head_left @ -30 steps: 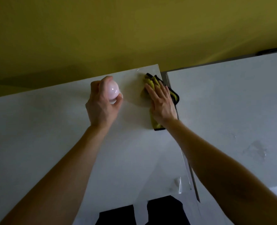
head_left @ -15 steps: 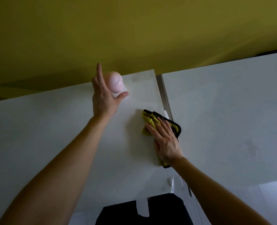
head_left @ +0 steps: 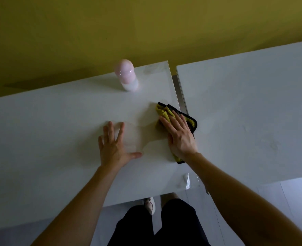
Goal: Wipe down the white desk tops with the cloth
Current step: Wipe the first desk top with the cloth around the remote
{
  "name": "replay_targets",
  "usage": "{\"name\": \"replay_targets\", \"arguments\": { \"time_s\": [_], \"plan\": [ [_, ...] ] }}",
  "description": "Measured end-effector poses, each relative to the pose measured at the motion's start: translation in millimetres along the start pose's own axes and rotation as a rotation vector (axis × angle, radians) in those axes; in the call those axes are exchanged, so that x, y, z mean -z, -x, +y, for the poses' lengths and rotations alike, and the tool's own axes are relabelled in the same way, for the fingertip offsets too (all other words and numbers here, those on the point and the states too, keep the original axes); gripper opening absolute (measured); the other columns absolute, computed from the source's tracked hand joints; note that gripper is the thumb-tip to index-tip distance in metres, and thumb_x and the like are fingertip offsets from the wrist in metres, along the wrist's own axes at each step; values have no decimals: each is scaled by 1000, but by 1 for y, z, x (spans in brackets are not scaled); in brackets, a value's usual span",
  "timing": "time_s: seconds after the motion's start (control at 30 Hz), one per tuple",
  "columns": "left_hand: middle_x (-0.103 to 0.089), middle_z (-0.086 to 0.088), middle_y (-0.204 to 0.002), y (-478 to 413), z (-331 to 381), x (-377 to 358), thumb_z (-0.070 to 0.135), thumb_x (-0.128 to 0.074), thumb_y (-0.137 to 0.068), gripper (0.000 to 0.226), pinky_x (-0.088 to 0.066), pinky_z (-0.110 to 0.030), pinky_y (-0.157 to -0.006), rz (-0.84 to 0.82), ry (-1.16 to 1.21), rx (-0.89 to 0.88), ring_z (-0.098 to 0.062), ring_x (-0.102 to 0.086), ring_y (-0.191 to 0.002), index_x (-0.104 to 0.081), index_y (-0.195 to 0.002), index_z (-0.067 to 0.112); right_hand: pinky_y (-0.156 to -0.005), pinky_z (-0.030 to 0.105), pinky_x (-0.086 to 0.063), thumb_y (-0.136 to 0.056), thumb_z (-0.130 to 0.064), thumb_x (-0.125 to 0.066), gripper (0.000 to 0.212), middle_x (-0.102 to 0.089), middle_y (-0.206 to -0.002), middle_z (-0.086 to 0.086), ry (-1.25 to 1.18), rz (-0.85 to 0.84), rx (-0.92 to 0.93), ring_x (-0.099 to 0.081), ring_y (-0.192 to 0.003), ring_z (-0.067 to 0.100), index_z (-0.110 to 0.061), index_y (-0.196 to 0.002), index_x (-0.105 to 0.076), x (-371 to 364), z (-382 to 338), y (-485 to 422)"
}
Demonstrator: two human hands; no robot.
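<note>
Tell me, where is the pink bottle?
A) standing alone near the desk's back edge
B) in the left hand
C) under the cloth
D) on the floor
A: the pink bottle stands free near the back edge of the desk; the left hand lies flat, holding nothing.

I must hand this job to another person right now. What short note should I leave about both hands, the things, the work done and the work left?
Left hand: flat, fingers spread, rests on the left desk, holds nothing.
Right hand: flat, presses the yellow cloth at that desk's right edge, beside the gap.
Pink bottle: upright near the far edge, untouched.
Done: a damp sheen between the hands suggests that patch is wiped.
Left: rest of this desk, then the right desk.
</note>
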State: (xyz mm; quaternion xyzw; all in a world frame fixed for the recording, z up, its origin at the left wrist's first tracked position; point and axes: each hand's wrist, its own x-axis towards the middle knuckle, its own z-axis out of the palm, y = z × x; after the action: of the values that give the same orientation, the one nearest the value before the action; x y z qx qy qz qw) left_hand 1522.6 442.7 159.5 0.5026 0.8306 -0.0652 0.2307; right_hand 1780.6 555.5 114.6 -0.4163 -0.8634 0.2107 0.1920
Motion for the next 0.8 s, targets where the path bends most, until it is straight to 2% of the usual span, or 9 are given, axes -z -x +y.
{"name": "replay_targets", "arguments": {
  "time_s": [0.27, 0.43, 0.6, 0.67, 0.73, 0.8],
  "plan": [
    [23, -9, -179, 9, 0, -2, 105, -66, -52, 156, -6, -61, -134, 5, -43, -20, -33, 17, -167, 14, -170, 40, -135, 57, -14, -107, -12, -53, 67, -25, -180, 4, 13, 36, -125, -11, -169, 27, -24, -170, -35, -7, -22, 32],
    [20, -9, -180, 17, -7, -10, 102, -67, -57, 152, -8, -60, -134, 38, -58, -61, -33, 13, -167, 10, -172, 38, -135, 57, -15, -109, -11, -48, 65, -24, -180, 2, 15, -25, -180, -10, -169, 24, -26, -170, -35, -7, -31, 41],
    [23, -10, -179, 30, -13, -17, 102, -60, -65, 145, -11, -60, -133, 25, -97, -59, -34, 13, -167, 13, -171, 36, -132, 61, -25, -92, 7, -56, 79, -40, -173, 5, -14, -75, -220, -27, -165, 31, -25, -164, -47, 2, -47, 56],
    [23, -11, -179, 32, -13, -17, 103, -59, -65, 145, -13, -60, -133, 11, -113, -56, -35, 14, -167, 13, -171, 35, -128, 55, -35, -85, 15, -56, 85, -49, -167, 4, -52, -107, -282, -38, -157, 34, -27, -159, -55, 12, -58, 62],
    [22, -11, -179, 30, -11, -10, 99, -64, -66, 145, -16, -59, -132, -34, -119, -45, -35, 13, -167, 13, -171, 34, -119, 50, -48, -81, 17, -53, 88, -57, -160, 0, -121, -146, -354, -48, -149, 32, -32, -154, -60, 29, -64, 64],
    [12, -10, -181, 27, -8, 7, 88, -78, -68, 141, -24, -54, -130, -111, -75, -29, -33, 5, -168, 1, -173, 34, -110, 49, -55, -78, 17, -52, 89, -61, -153, -1, -213, -124, -382, -58, -139, 32, -33, -151, -63, 50, -68, 66]
  ]
}}
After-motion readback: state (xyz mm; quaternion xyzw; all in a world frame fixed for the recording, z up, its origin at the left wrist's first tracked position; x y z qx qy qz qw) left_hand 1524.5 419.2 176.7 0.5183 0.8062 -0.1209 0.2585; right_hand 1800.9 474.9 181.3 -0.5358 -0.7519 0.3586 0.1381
